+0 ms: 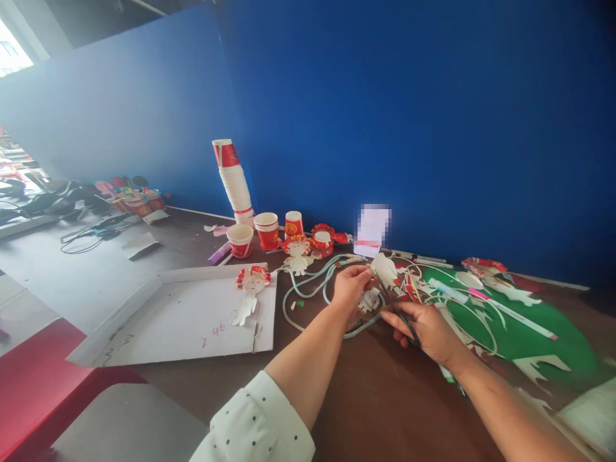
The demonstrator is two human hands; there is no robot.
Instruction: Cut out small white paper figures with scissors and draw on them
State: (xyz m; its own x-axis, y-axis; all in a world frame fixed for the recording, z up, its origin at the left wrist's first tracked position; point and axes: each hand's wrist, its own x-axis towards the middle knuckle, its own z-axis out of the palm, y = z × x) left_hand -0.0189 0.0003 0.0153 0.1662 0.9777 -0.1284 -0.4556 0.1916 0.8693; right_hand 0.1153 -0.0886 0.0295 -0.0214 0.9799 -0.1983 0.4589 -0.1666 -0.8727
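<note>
My left hand (353,287) pinches the edge of a white paper cutout (384,268), held above the table. In my right hand (426,330) is a pair of dark-handled scissors (407,321), its blades pointing up to the paper near my left fingertips. Whether the blades are apart I cannot tell. Under the hands a pale blue cable (294,321) lies in loops, with a white paper scrap (369,299) beside it. A paper doll with a red fringed head (253,280) and a white body (246,309) rests on the white box lid (178,314) to the left.
A tall leaning stack of paper cups (234,186) stands at the back, near several red-and-white cups (267,231). Green paper (539,327) with markers (514,314) and scraps lies at right. A blue partition (409,115) rises behind the table (375,398).
</note>
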